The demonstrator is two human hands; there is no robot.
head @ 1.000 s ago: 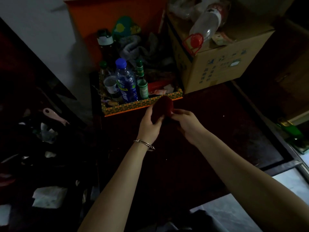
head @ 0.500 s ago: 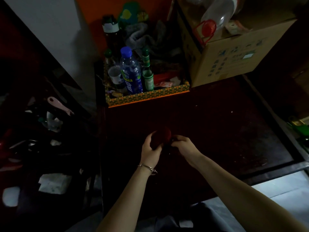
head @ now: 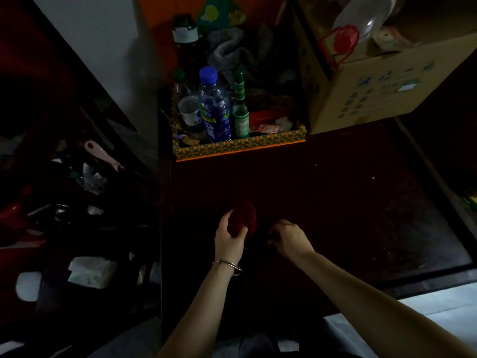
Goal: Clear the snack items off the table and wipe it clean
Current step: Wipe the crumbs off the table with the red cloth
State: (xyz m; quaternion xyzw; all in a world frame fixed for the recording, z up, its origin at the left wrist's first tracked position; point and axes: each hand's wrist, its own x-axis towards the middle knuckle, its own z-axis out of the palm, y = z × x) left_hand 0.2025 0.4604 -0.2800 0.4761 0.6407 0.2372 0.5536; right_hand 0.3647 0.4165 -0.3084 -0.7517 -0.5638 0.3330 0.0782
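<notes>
Dark red counter (head: 335, 202) is mostly bare, with a few pale crumbs toward the far right. Far edge is blocked by a cardboard box (head: 361, 94) on the right and a patterned tray (head: 240, 147) on the left, packed with bottles; the blue-capped water bottle (head: 214, 107) and green glass bottle (head: 240, 109) stand right at the tray's near wall.

Your left hand (head: 229, 241) is wrapped around a dark red wad (head: 244, 218), probably a cloth, held at the near-left of the counter; too dim to tell whether it touches the surface. Your right hand (head: 289, 237) is curled narrow just beside it; can't tell if it pinches anything.

Risks, as I read it:
- Long forward strokes run into the tray wall. A knock there could tip the bottles.
- The counter's left edge is close to your left hand. Sweeping left dumps crumbs into the floor clutter (head: 77, 202) below.
- Lighting is poor and cloth and counter are nearly the same colour, so missed patches are likely.

Open room is centre and right. Near edge is free, so pulling strokes toward you looks safest. Snack items themselves aren't identifiable on the counter from here.
</notes>
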